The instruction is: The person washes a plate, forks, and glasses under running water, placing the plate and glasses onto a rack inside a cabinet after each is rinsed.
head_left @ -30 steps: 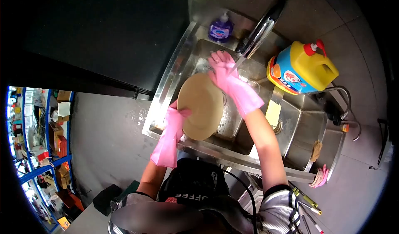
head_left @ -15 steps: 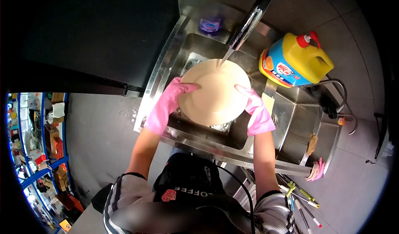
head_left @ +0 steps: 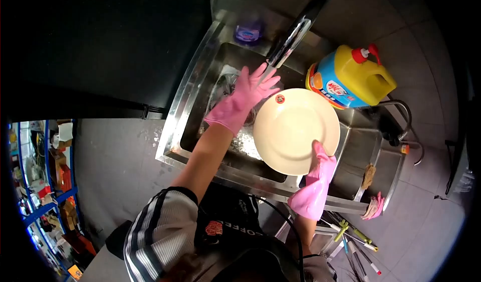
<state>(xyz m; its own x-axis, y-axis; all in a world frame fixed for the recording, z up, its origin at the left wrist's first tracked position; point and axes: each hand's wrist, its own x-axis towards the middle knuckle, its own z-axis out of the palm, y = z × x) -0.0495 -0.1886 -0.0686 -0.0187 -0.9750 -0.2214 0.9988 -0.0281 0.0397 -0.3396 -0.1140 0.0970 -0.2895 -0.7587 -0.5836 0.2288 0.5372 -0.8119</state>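
A round cream plate (head_left: 296,126) with a small red sticker near its rim is gripped by my right hand (head_left: 320,169), thumb on its face at the lower right edge. My left hand (head_left: 250,92), in a pink glove like the right, has its fingers spread under the faucet (head_left: 295,34) and holds nothing. A thin stream of water falls from the spout onto those fingers. Below my left hand, the left sink basin (head_left: 193,131) shows wet metal and water; the plate covers its right part.
A yellow detergent jug (head_left: 353,79) with a red pump stands behind the basins. A purple container (head_left: 248,33) is at the back left. A brown sponge (head_left: 369,175) and pink gloves (head_left: 375,207) lie at the right. Mop handles (head_left: 358,242) are below the counter.
My left hand has let go of the plate and moved up under the faucet, opening its fingers. My right hand has carried the plate right and down, and its sticker now shows.
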